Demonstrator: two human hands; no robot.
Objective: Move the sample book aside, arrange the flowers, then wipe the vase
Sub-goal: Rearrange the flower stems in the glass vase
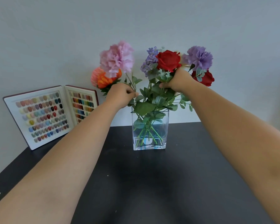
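Black table (152,183), pale wall behind, sample book (50,115) propped open at left. Left hand (121,95) pinches the pink flower (116,58) stem; right hand (179,81) grips a bunch above the glass vase (149,130).

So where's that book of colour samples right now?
The sample book stands open on the dark table's far left, leaning against the wall, left of the glass vase.
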